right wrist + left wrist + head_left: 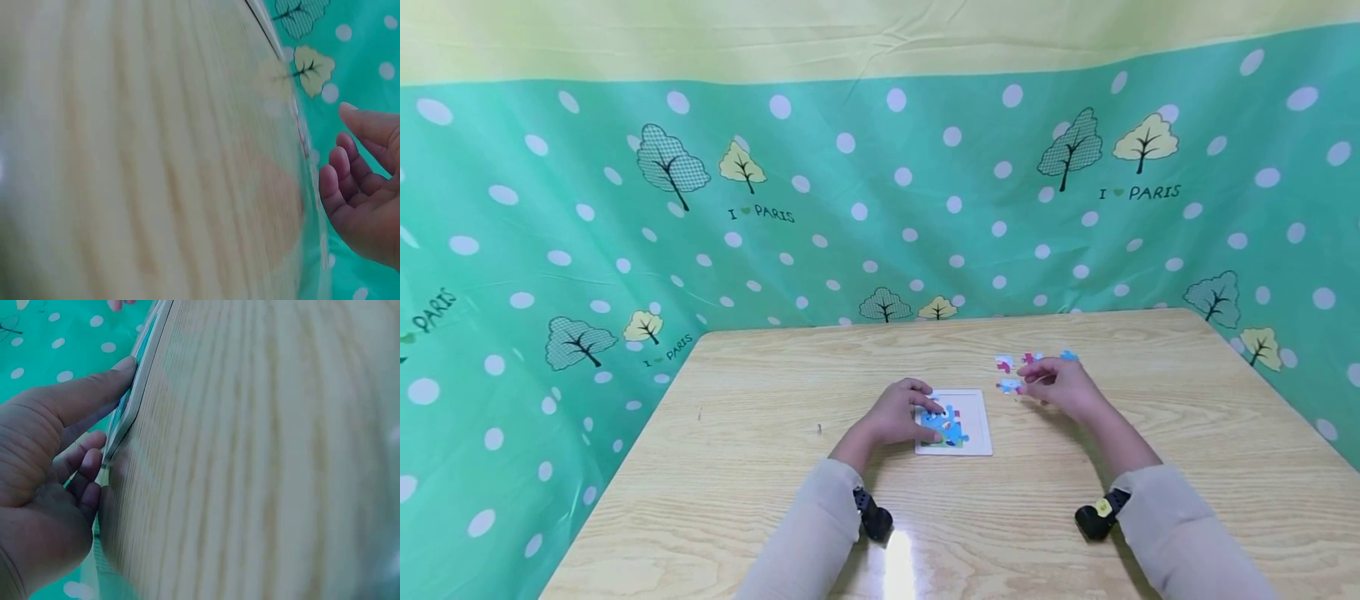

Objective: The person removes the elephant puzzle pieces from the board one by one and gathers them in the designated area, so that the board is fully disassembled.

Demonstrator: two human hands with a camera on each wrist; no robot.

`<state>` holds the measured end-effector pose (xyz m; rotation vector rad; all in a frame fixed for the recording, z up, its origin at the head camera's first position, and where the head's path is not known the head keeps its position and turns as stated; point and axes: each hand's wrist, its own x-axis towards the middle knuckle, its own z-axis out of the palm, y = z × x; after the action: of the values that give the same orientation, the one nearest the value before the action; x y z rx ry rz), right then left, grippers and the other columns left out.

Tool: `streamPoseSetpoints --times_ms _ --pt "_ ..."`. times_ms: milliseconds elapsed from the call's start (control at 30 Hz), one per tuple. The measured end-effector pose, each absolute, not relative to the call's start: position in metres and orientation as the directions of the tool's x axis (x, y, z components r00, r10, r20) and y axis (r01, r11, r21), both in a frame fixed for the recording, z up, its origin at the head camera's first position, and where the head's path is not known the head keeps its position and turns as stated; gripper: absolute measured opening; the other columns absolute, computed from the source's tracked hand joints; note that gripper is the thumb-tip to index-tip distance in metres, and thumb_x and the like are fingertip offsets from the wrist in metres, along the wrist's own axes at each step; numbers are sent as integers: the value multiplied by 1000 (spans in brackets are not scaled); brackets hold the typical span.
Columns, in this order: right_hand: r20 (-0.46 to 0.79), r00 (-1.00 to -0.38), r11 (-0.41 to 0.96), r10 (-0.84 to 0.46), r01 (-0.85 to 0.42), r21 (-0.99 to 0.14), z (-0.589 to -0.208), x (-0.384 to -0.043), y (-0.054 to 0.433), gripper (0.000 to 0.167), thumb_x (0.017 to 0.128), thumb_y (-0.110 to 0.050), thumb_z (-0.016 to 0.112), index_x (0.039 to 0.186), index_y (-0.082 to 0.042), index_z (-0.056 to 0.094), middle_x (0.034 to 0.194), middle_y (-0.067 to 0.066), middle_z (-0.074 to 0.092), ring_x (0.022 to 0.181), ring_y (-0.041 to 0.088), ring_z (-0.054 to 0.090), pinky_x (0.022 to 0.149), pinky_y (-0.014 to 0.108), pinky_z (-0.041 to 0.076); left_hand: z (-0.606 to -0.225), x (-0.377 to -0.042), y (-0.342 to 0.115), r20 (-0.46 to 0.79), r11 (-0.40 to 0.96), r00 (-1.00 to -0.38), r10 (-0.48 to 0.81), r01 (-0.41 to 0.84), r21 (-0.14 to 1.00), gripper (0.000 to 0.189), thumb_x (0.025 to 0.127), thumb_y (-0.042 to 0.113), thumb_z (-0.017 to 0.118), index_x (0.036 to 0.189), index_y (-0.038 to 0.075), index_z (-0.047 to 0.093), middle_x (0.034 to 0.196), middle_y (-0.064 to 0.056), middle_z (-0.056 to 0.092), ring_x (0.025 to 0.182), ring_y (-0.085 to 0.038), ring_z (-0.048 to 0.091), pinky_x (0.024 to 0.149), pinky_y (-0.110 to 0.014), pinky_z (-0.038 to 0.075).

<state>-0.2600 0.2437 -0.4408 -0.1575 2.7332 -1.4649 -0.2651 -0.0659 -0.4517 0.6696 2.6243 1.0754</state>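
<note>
A square white puzzle tray (976, 425) lies on the table, with joined blue and green jigsaw pieces (953, 432) along its left side. My left hand (898, 415) rests over that side, thumb and fingers spread on the pieces; the left wrist view shows the thumb on the tray's top near its edge. To the right, my right hand (1066, 390) hovers by the loose jigsaw pieces, its fingertips beside a blue-and-white piece (1009, 386). In the right wrist view its fingers (340, 165) are loosely bent, the thumb apart from them, and nothing shows between.
Other loose pieces lie behind the right hand: a white-and-red one (1004, 363), a red one (1028, 359) and a blue one (1069, 356). The light wooden table (760, 467) ends at a green dotted curtain (820, 192) at the back and sides.
</note>
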Motion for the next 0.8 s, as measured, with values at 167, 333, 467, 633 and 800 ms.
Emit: streamPoseSetpoints --times_ms 167,333,467,633,800 --pt "22 -992 510 -123 -82 -857 -440 -258 232 30 93 -3 75 120 10 68 106 17 68 89 23 61 70 30 58 -453 -265 -65 -45 645 -877 479 317 695 31 80 21 93 108 14 82 141 -4 58 139 -31 45 120 -47 31" --pt "3 -990 486 -138 -71 -871 -438 -253 217 27 94 -4 75 118 8 69 106 16 69 90 23 61 73 29 58 -454 -264 -64 -34 645 -883 468 315 696 30 80 21 93 107 14 82 138 -2 60 138 -29 47 120 -46 32" --pt "-4 -984 480 -179 -84 -873 -435 -250 205 27 94 -4 75 118 7 70 104 14 69 90 24 61 72 28 57 -452 -264 -64 -15 641 -881 472 331 693 30 80 21 93 107 13 82 135 -2 63 135 -28 49 119 -46 33" --pt "-29 -971 492 -235 -93 -865 -432 -248 189 27 93 -5 76 118 6 71 102 11 68 91 24 61 75 29 55 -449 -262 -64 0 645 -879 476 350 679 33 79 21 93 109 13 81 134 -3 64 133 -28 52 118 -47 35" --pt "-47 -961 540 -273 -113 -834 -432 -248 176 23 93 -6 76 115 1 73 102 7 69 90 23 58 79 33 51 -447 -260 -64 18 643 -886 464 350 681 31 79 20 93 107 14 81 132 -3 66 129 -27 56 114 -46 40"
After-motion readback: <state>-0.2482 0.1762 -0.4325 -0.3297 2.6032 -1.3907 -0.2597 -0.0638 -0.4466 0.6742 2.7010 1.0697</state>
